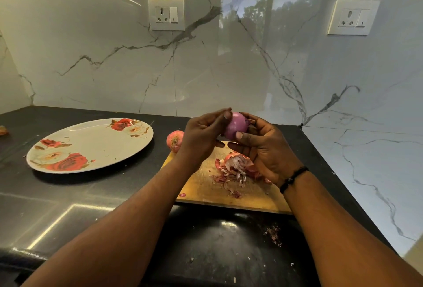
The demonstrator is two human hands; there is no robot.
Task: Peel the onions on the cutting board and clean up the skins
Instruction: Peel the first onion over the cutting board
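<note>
A smooth purple peeled onion (235,125) is held in the air above the wooden cutting board (206,186). My right hand (263,147) cups it from the right, thumb across its lower front. My left hand (203,135) touches its upper left with thumb and fingertips. A pile of dry red and white skins (235,170) lies on the board under my hands. A second onion (175,141), still in its reddish skin, sits at the board's far left corner, partly hidden by my left hand.
A white plate (96,147) with red rose prints lies on the black counter (68,206) to the left. Small skin scraps (273,235) lie on the counter in front of the board. Marble walls close the back and right sides.
</note>
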